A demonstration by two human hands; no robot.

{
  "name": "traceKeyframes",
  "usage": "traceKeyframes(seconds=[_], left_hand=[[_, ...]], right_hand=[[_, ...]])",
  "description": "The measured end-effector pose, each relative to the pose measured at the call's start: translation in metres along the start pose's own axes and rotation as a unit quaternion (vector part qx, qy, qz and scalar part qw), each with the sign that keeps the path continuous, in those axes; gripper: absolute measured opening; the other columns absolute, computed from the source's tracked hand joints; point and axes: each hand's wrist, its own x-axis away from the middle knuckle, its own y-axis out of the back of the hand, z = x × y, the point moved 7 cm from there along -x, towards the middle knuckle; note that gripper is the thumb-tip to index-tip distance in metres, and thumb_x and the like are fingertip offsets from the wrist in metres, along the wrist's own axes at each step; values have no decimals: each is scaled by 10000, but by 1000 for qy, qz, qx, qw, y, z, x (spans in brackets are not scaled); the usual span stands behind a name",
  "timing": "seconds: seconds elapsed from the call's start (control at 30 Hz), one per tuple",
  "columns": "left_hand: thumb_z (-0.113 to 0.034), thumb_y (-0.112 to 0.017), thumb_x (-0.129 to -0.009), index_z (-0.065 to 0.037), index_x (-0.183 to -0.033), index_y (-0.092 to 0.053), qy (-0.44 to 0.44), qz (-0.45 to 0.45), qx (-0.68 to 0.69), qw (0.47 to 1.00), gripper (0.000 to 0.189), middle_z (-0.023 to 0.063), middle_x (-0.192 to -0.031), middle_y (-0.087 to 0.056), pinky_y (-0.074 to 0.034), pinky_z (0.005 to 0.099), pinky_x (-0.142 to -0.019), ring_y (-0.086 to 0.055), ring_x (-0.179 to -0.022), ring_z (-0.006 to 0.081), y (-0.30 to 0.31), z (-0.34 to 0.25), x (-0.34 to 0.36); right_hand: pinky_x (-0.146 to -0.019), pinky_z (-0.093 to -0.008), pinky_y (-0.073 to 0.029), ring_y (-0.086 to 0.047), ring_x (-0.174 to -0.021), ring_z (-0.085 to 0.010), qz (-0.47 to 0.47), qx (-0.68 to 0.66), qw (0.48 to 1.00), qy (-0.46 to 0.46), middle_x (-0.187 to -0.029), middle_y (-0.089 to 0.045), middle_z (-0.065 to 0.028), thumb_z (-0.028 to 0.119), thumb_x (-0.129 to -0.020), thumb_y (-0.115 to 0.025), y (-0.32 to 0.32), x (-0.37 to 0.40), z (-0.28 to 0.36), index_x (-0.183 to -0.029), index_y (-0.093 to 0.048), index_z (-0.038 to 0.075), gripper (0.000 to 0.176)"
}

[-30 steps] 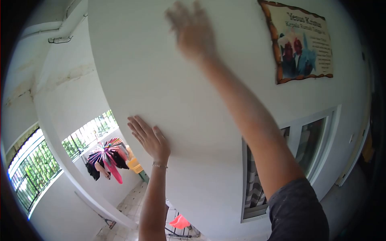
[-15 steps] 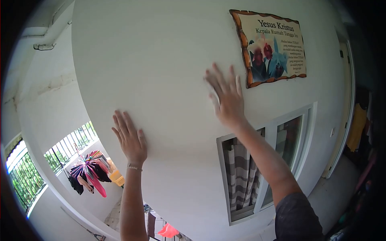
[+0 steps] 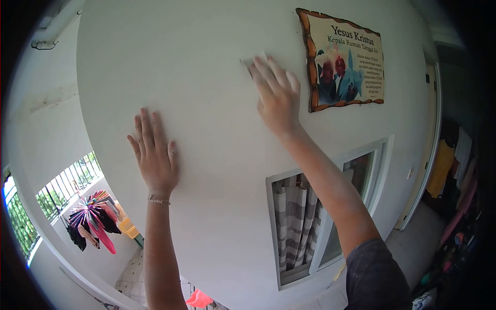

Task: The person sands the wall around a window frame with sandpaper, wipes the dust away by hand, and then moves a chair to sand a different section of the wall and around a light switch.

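Observation:
Both arms reach up to a white wall (image 3: pixel 206 155). My left hand (image 3: pixel 156 155) lies flat against it, fingers spread, with a thin bracelet (image 3: pixel 158 200) at the wrist. Higher up and to the right, my right hand (image 3: pixel 278 98) presses a thin pale sheet (image 3: pixel 247 66) to the wall. Its edges stick out past the fingertips, and most of it is hidden under the slightly blurred fingers. The right hand is just left of a wooden-edged plaque (image 3: pixel 345 62) with flowers and printed text.
Below the right forearm is a sliding window (image 3: pixel 336 206) with a striped curtain (image 3: pixel 295 222). At left, laundry (image 3: pixel 95 219) hangs on a round hanger by a barred opening (image 3: pixel 70 181). A doorway and hanging clothes (image 3: pixel 442 165) are at right.
My right hand has moved up and left on the wall, away from the plaque, and its fingers are closer together. My left hand is slightly higher. The view has shifted a little.

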Motion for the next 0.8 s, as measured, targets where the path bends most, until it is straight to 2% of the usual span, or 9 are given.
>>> traceKeyframes(seconds=[0.07,0.17,0.27,0.37,0.4,0.5,0.6,0.7,0.8], left_hand=[[-469,-182,-1065,-105,-1602,-228,-1,-1,-5,1000,650,119,-1666,-202,-82,555,-1238,-154,-1547,312,-1,-1,1],[-461,-184,-1065,-108,-1601,-233,-7,-4,-15,1000,643,113,-1665,-209,-92,552,-1239,-163,-1545,307,-1,-1,1],[-389,-281,-1047,-108,-1600,-235,-7,-3,-7,1000,622,118,-1666,-205,-91,535,-1245,-156,-1549,301,1,-2,1],[-380,-294,-1041,-99,-1597,-243,-8,2,-7,1000,625,123,-1662,-217,-104,532,-1244,-163,-1548,302,0,-1,1],[-379,-293,-1041,-98,-1597,-245,-12,-1,-6,1000,624,121,-1662,-220,-108,531,-1243,-165,-1547,301,0,-1,2],[-377,-294,-1041,-95,-1594,-252,-17,-6,-7,1000,622,116,-1661,-227,-117,529,-1241,-169,-1547,297,0,-1,1],[-373,-298,-1040,-96,-1593,-259,-18,-5,-7,1000,619,111,-1660,-232,-122,528,-1241,-175,-1546,293,0,-2,2],[-394,-277,-1046,-97,-1591,-264,-17,-15,-4,1000,621,102,-1658,-240,-127,526,-1241,-188,-1543,285,0,-2,2],[-439,-229,-1060,-98,-1590,-266,-15,-24,-8,1000,632,88,-1657,-247,-136,524,-1242,-204,-1538,275,1,-2,1]], right_hand=[[-1165,-490,-312,-399,-1451,-339,-13,-6,1000,28,-1498,-505,-152,40,-926,-582,9,26,3,-1379,-532,8,457],[-1174,-481,-324,-423,-1440,-309,-14,-27,999,-43,-1449,-557,-157,39,-934,-570,24,29,-5,-1402,-505,-14,476],[-1190,-468,-316,-445,-1426,-289,-3,-151,988,-19,-1405,-597,-151,41,-944,-560,26,46,6,-1407,-494,-35,474],[-1181,-437,-342,-474,-1401,-303,43,-120,987,101,-1460,-546,-157,25,-951,-538,30,72,36,-1423,-467,-49,483],[-1165,-436,-376,-478,-1393,-326,26,-119,986,110,-1523,-470,-171,-12,-937,-527,33,78,35,-1447,-427,-58,521],[-1158,-446,-392,-474,-1394,-327,6,-136,990,23,-1533,-449,-183,-55,-919,-520,35,82,11,-1463,-400,-60,557],[-1152,-477,-399,-458,-1401,-350,53,-86,994,-31,-1510,-465,-211,-86,-905,-514,31,95,4,-1467,-389,-65,577],[-1147,-523,-393,-439,-1406,-385,77,-105,990,-56,-1499,-461,-239,-98,-902,-505,39,115,16,-1468,-376,-75,582],[-1138,-559,-389,-419,-1413,-409,82,-91,992,-38,-1504,-439,-263,-89,-901,-514,36,132,17,-1468,-358,-90,588]])
